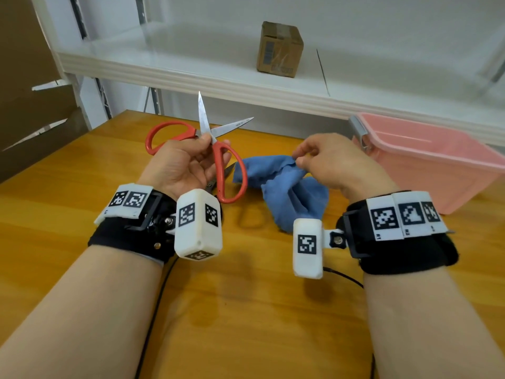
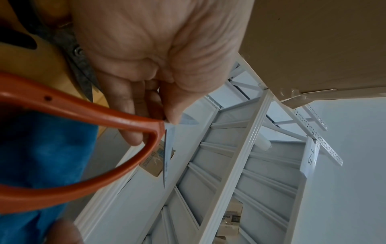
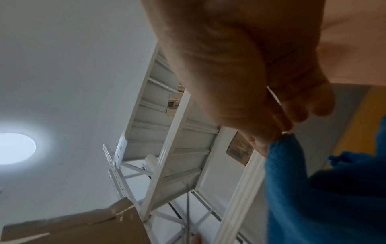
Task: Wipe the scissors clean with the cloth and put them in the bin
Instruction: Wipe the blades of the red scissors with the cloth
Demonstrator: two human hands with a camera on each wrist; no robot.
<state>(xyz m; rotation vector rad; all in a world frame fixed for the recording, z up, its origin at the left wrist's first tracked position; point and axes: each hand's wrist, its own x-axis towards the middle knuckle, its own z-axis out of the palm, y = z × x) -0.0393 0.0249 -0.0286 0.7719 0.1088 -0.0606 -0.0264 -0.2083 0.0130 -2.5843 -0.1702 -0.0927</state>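
Note:
My left hand [image 1: 203, 147] holds the red-handled scissors [image 1: 204, 119] up above the wooden table, fingers and thumb pinching them near the pivot. Their steel blades are spread apart, one pointing up, the other to the right. In the left wrist view the red handle loop [image 2: 83, 113] crosses in front of the left hand [image 2: 160, 120]. My right hand [image 1: 297, 159] pinches the top edge of the blue cloth [image 1: 289, 192], which hangs in folds down to the table. The right wrist view shows the right hand [image 3: 277, 137] gripping the cloth [image 3: 323, 198]. The pink bin [image 1: 442, 190] stands at the right.
A second, dark pair of scissors [image 1: 211, 185] lies on the table [image 1: 246, 310] under my left hand. A white shelf runs across the back with a small cardboard box [image 1: 278, 50] on it. Large cardboard [image 1: 27, 91] stands at the left.

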